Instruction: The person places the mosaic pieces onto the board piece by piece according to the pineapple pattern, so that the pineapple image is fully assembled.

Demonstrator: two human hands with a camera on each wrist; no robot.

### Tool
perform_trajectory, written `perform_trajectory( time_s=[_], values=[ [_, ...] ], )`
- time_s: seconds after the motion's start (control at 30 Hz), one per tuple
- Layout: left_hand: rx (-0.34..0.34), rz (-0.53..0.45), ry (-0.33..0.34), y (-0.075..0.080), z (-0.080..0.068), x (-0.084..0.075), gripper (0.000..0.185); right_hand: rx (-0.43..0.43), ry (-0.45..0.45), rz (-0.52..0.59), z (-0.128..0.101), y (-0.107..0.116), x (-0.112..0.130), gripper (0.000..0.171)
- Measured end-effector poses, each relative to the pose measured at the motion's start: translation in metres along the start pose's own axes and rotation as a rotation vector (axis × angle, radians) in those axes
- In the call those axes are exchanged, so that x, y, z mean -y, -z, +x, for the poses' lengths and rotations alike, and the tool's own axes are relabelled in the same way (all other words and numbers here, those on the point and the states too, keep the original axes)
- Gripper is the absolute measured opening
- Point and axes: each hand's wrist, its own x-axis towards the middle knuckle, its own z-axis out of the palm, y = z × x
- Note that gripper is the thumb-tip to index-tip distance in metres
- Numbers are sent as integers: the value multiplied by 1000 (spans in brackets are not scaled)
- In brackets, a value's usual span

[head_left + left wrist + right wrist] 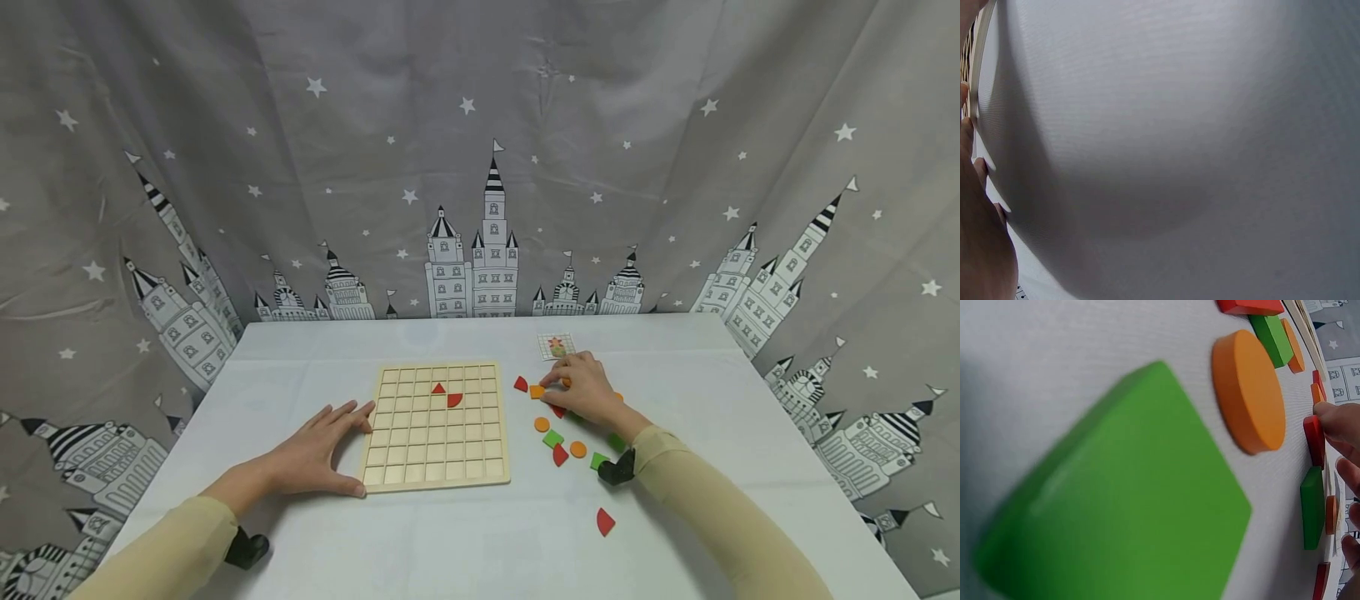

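Note:
A pale wooden grid board (435, 458) lies on the table, with a red triangle (438, 389) and a red quarter circle (454, 401) in its upper cells. My left hand (318, 450) rests at the board's left edge, fingers spread and thumb by the near corner. In the left wrist view only part of that hand (985, 250) shows beside the board's rim. To the right of the board, my right hand (588, 390) pinches an orange square (537, 392) between thumb and index fingertip. Its thumb (1335, 419) meets the orange piece in the right wrist view.
Around and below the right hand lie loose pieces, among them an orange disc (577, 450), a green square (552, 438) and a red quarter circle (605, 522). A small pattern card (551, 344) lies behind the hand. A grey castle-print curtain (465, 108) hangs behind the white table.

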Motion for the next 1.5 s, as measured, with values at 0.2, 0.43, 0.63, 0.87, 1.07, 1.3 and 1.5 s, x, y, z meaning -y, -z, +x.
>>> perform_trajectory(
  time_s=[0.2,0.43,0.63,0.87,1.07,1.3,1.5],
  values=[
    [3,-2,9,1,0,-2,91,5,-12,4,2,0,1,16],
    [0,-6,4,2,-1,-3,93,-26,20,43,7,2,14,15],
    [3,-3,6,0,-1,0,92,-12,94,106,16,-4,43,14],
    [9,-4,20,0,-1,-1,92,14,135,98,31,-25,81,12],
    [10,-7,21,2,-1,-2,92,34,191,63,39,-42,106,14],
    [11,-7,17,2,0,-3,92,46,209,-15,48,-59,124,18],
    [8,-12,15,1,-1,-1,92,30,225,-50,52,-68,130,22]
  ],
)
